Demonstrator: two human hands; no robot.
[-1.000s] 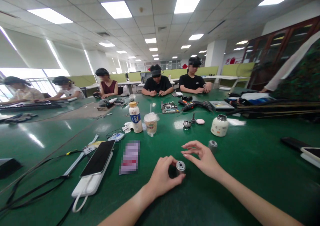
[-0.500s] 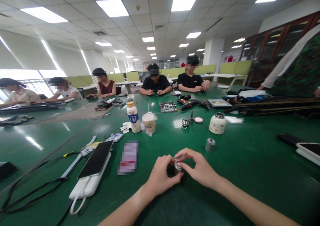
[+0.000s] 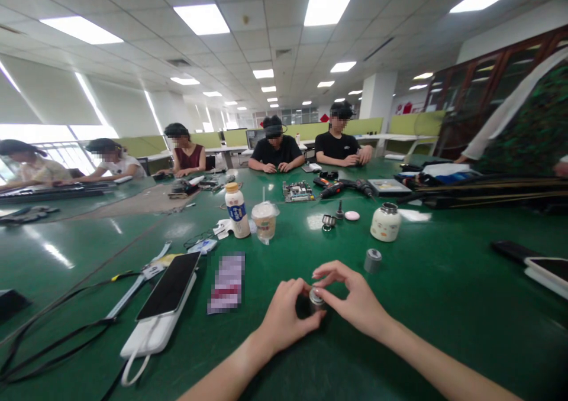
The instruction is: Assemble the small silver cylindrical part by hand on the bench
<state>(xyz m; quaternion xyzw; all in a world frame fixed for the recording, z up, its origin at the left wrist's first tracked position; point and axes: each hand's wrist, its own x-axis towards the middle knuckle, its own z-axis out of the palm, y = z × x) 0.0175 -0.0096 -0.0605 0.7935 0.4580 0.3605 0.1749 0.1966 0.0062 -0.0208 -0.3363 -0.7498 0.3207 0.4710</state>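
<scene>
A small silver metal cylinder stands on the green table between my hands. My left hand curls around it from the left, its thumb in front and its fingers behind. From the right, my right hand reaches over the cylinder, thumb on its top rim and fingers arched just above. A second grey metal cylinder stands farther back on the right. Beyond it is a cream-coloured flask without its lid.
A milk bottle and a plastic drink cup stand ahead. Left lie a purple packet, a phone on a white power bank, and cables. Farther off are a circuit board, power drills and seated people.
The fingers of my right hand have lifted slightly at the cylinder, showing more of its top. My left hand holds nearly the same pose. The camera view has shifted a little.
</scene>
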